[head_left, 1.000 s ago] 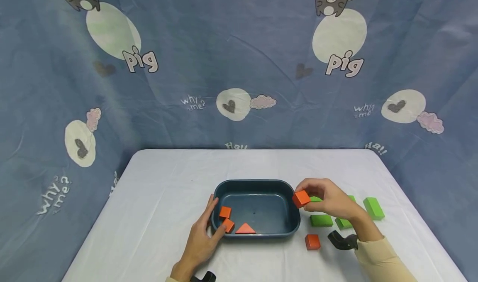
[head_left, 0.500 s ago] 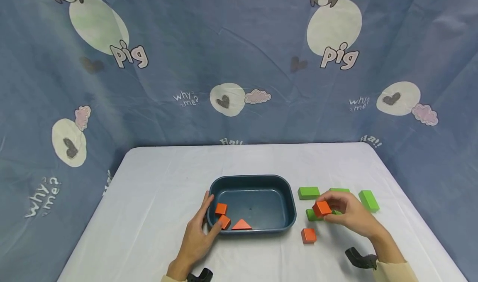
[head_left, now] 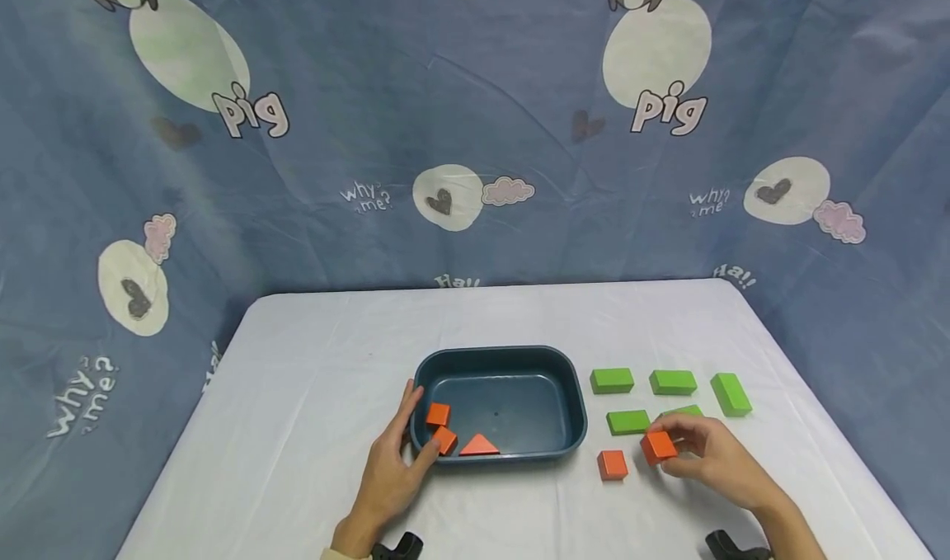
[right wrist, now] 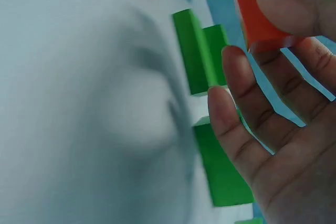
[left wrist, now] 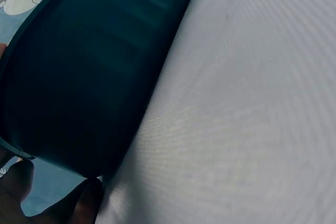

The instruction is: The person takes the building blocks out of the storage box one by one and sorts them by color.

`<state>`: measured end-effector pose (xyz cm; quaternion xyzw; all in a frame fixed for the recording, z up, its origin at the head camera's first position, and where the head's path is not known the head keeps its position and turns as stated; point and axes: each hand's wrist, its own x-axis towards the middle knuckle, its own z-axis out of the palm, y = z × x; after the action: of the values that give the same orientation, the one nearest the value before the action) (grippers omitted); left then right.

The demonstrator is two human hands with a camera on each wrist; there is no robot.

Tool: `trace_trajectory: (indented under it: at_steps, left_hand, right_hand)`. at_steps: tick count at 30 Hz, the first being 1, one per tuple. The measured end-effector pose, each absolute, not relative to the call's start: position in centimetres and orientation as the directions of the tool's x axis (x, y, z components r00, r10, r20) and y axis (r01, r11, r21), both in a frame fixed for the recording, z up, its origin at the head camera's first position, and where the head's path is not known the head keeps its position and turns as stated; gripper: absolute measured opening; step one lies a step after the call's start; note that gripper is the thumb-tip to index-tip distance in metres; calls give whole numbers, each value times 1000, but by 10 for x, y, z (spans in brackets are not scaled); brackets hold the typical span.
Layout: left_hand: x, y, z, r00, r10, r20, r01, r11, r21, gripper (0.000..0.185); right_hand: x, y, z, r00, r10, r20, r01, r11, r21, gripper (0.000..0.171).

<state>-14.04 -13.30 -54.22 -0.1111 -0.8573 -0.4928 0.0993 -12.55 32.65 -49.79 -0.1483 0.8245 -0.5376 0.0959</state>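
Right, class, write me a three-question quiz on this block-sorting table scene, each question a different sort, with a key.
1. How many orange wooden blocks lie inside the dark blue plastic tray?
2. True or false: the right hand pinches a green block.
3. What does the left hand touch? A the tray's left end; B a green block; C the blue printed cloth backdrop.

Key
1. Three: two cubes and one orange triangular block.
2. False: it pinches an orange cube, beside another orange cube on the white tablecloth; the five green rectangular blocks lie untouched.
3. A.
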Motion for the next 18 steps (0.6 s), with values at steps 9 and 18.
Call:
trace_trajectory:
  at_steps: [9, 18]
  left_hand:
    - [-141, -133, -543, -948, 98, 302, 310, 492, 814, 73]
    - [-140, -133, -542, -956, 92, 278, 287, 481, 828, 74]
  right_hand:
    - [-115, 332, -515, -954, -298, 26, -160, 435, -886, 40]
    - [-112, 328, -522, -973, -230, 17, -127, 470, -874, 42]
